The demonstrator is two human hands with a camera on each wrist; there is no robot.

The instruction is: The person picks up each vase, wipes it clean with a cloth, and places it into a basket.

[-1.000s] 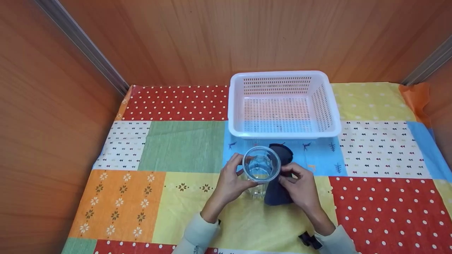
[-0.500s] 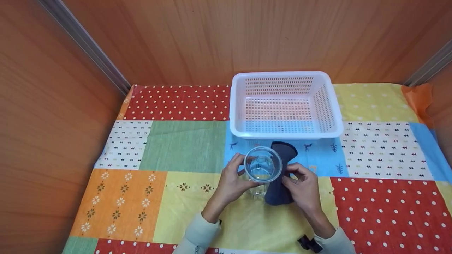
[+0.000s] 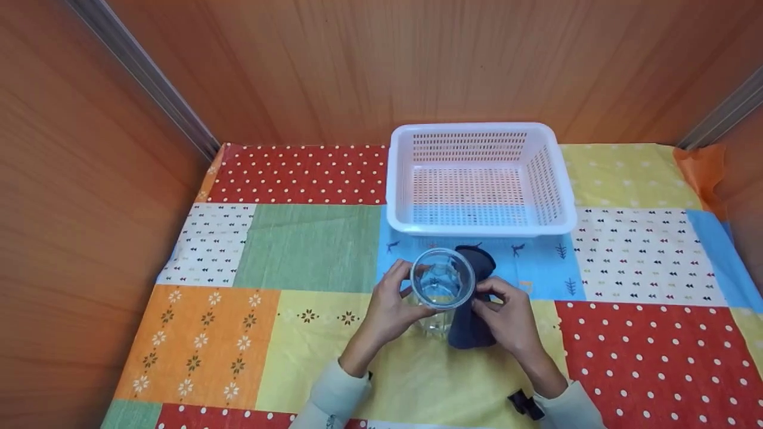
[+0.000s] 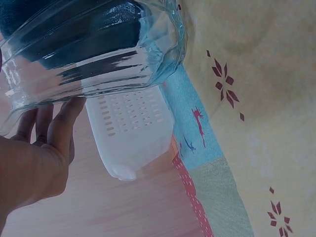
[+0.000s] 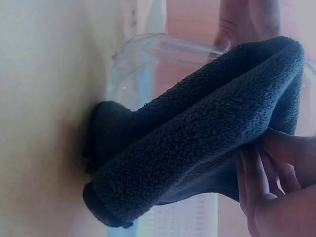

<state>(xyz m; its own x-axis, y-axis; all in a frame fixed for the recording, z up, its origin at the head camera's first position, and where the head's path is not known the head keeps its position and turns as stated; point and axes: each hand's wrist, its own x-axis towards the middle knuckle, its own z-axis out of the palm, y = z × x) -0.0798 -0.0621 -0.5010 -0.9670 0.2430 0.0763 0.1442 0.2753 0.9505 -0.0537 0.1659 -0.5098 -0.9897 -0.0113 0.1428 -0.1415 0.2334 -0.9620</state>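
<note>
Glass cup (image 3: 442, 278): held roughly upright, mouth up, in left hand (image 3: 387, 307); right beside plush towel (image 3: 471, 330), nearer the wearer than plastic basket (image 3: 480, 229). Base contact with patchwork tablecloth (image 3: 316, 244): cannot tell.
Left hand grip: curled round left side of cup, thumb on near side, fingers on far side.
Right hand (image 3: 506, 313): pinching towel between thumb and fingers, just right of cup.
Plush towel: dark blue-grey, folded over, lengthwise along right side of cup; dark blue through clear glass in left wrist view. Actual contact with cup: cannot tell.
Basket: white, rectangular, perforated floor and sides, set on tablecloth near wood-grain panel (image 3: 357, 71).
Tablecloth: red with white dots, plain green, printed blue, yellow, orange with flowers.
Sleeves (image 3: 340, 384): pale, on both forearms; black strap (image 3: 526, 405) beside right cuff.
</note>
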